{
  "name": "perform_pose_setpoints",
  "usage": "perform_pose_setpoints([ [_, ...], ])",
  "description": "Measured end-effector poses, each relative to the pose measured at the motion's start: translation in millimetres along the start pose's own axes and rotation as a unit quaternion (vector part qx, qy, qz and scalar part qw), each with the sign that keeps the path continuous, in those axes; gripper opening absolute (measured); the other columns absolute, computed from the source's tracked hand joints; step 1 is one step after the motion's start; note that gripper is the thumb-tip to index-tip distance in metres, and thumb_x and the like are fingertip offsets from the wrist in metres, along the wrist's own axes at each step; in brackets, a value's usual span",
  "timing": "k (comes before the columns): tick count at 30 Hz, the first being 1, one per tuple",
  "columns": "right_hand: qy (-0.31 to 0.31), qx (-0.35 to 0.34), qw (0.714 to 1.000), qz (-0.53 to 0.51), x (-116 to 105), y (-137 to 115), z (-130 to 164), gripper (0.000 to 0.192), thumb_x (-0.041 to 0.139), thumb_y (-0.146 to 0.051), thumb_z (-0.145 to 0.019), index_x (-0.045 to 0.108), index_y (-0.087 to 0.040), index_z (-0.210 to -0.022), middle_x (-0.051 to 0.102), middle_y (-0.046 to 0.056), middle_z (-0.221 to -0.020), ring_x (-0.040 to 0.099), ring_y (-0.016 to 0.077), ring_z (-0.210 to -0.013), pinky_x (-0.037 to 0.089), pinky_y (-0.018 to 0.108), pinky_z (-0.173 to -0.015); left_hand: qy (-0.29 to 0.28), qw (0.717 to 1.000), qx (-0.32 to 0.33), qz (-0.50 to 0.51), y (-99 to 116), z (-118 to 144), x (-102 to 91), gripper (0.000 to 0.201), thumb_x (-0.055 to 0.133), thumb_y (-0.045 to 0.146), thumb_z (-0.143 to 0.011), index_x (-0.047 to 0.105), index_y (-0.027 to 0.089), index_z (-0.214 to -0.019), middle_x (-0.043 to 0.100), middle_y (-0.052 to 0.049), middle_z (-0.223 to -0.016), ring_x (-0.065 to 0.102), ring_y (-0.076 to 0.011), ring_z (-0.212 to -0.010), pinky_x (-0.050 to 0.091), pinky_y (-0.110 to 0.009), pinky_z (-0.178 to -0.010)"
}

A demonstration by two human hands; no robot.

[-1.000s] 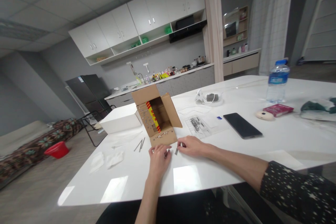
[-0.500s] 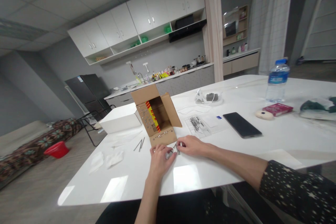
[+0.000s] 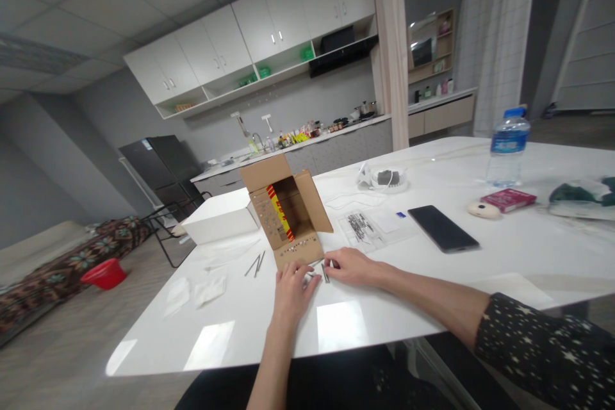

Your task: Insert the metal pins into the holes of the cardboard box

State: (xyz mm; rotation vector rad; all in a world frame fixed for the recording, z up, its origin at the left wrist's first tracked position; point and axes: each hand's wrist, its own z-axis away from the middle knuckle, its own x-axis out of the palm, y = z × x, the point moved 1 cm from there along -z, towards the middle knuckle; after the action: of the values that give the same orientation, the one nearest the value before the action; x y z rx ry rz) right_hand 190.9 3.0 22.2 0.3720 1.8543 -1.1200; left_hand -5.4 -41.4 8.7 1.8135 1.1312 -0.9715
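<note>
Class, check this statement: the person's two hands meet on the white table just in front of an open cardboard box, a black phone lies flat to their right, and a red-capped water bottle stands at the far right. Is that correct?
Not quite. The water bottle has a blue cap, not a red one, as the head view shows. The rest stands: the left hand and right hand meet on the white table just in front of the open cardboard box, and the black phone lies flat to their right.

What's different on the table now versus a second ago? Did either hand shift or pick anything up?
The left hand slid slightly right and up, closing in on the right hand just before the cardboard box. The small metal piece at the right fingertips now sits between both hands; whether either hand grips it is too small to tell. Box, loose nails, phone and bottle stayed put.
</note>
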Motion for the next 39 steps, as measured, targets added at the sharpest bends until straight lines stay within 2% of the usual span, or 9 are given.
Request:
perform_pose_setpoints([
  [6, 0.001, 0.004, 1.000, 0.005, 1.3, 0.5, -0.5, 0.023, 0.054, -0.032, -0.084, 0.072, -0.022, -0.093, 0.071, 0.002, -0.079, 0.061, 0.0168, -0.072, 0.034, 0.025, -0.062, -0.002, 1.000, -0.010, -0.015, -0.6, 0.9, 1.6, 0.023, 0.054, 0.039, -0.090, 0.070, 0.025, -0.099, 0.064, -0.004, -0.096, 0.063, -0.0162, -0.080, 0.045, -0.030, -0.075],
  [11, 0.001, 0.004, 1.000, 0.003, 0.6, -0.6, 0.3, 0.023, 0.054, -0.032, -0.083, 0.072, -0.022, -0.092, 0.071, 0.002, -0.077, 0.061, 0.0169, -0.072, 0.034, 0.025, -0.062, -0.003, 1.000, 0.000, -0.021, 1.7, 0.8, -0.3, 0.023, 0.053, 0.037, -0.091, 0.072, 0.025, -0.087, 0.065, -0.004, -0.094, 0.064, -0.0168, -0.081, 0.046, -0.030, -0.076],
  [19, -0.001, 0.004, 1.000, -0.007, -1.5, -1.8, 1.4, 0.023, 0.054, -0.032, -0.083, 0.072, -0.022, -0.093, 0.071, 0.002, -0.078, 0.061, 0.0169, -0.072, 0.035, 0.024, -0.063, 0.000, 0.998, 0.023, 0.059, 0.3, -1.4, 1.0, 0.023, 0.051, 0.031, -0.090, 0.070, 0.020, -0.084, 0.063, -0.006, -0.088, 0.064, -0.0184, -0.083, 0.050, -0.032, -0.079],
  [39, 0.006, 0.005, 1.000, -0.008, 1.8, 1.1, -0.2, 0.023, 0.055, -0.033, -0.082, 0.073, -0.023, -0.093, 0.071, 0.001, -0.077, 0.060, 0.0167, -0.070, 0.034, 0.024, -0.061, 0.014, 0.997, 0.041, 0.071, -0.4, -1.2, 1.3, 0.017, 0.050, 0.024, -0.088, 0.065, 0.020, -0.082, 0.062, -0.006, -0.089, 0.062, -0.0181, -0.089, 0.049, -0.032, -0.082],
])
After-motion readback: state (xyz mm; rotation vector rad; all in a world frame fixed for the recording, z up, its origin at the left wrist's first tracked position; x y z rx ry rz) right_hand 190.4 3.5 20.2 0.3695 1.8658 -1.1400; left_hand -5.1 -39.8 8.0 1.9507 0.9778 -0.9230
